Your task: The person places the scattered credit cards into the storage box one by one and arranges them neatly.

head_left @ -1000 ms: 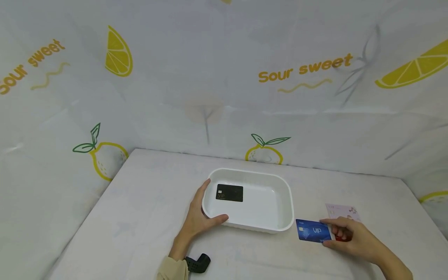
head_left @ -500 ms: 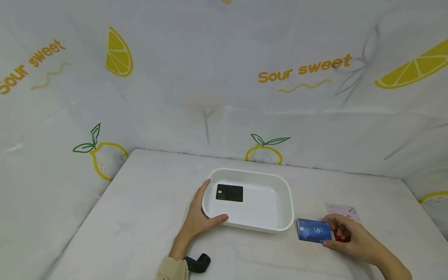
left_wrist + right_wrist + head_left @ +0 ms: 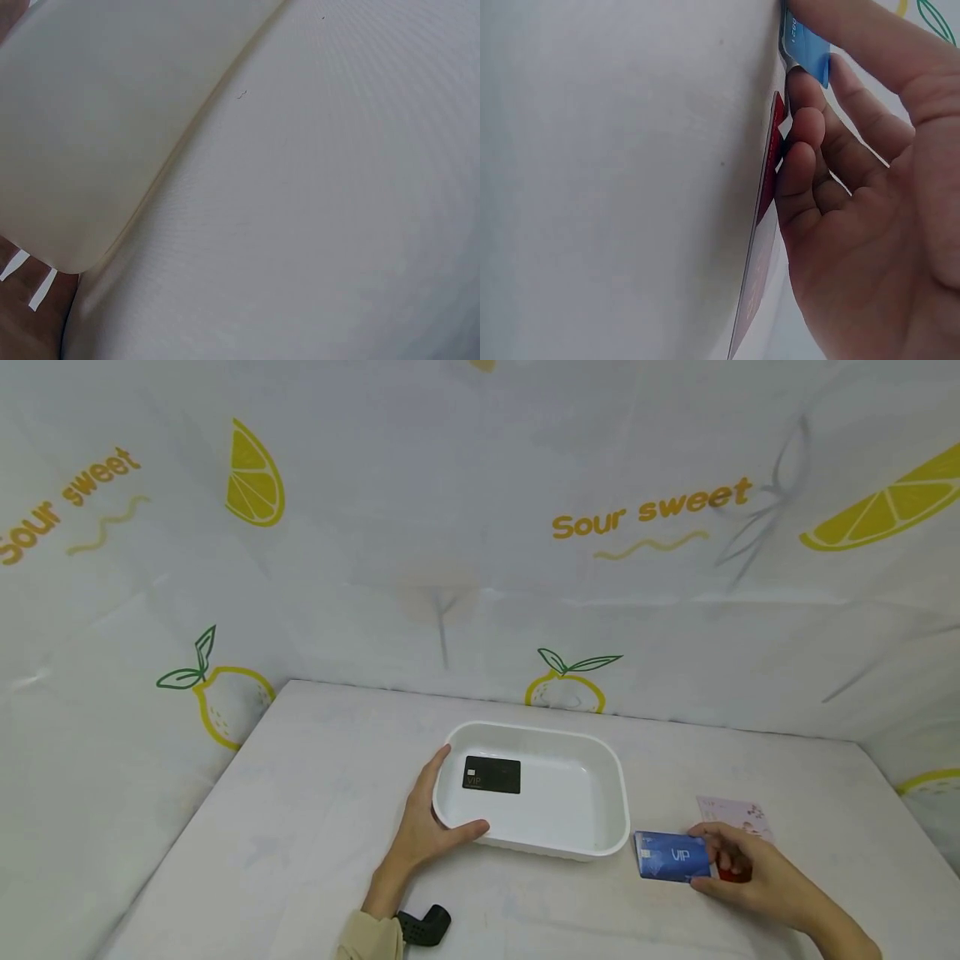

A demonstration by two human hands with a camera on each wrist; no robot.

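My right hand [image 3: 757, 872] pinches the right end of a blue VIP card [image 3: 667, 856], thumb at the near edge and forefinger at the far one. The right wrist view shows this blue card tilted over a red card [image 3: 769, 169], with curled fingertips right by the red card's face. A pink card [image 3: 735, 812] lies partly hidden behind that hand. To the left stands a white rectangular tray [image 3: 555, 818] with a black VIP card [image 3: 491, 774] flat inside. My left hand [image 3: 420, 835] holds the tray's left end, thumb over the near rim and fingers along the side.
A white cloth covers the table [image 3: 300, 827], which meets a lemon-printed backdrop [image 3: 420, 527] at its far and side edges. A black angled piece [image 3: 426, 927] sits at my left wrist, beside the beige sleeve [image 3: 371, 937].
My right forefinger has bent in from lying straight along the blue card's far edge. The card has shifted and tilted slightly. Tray, black card and left hand stay where they were.
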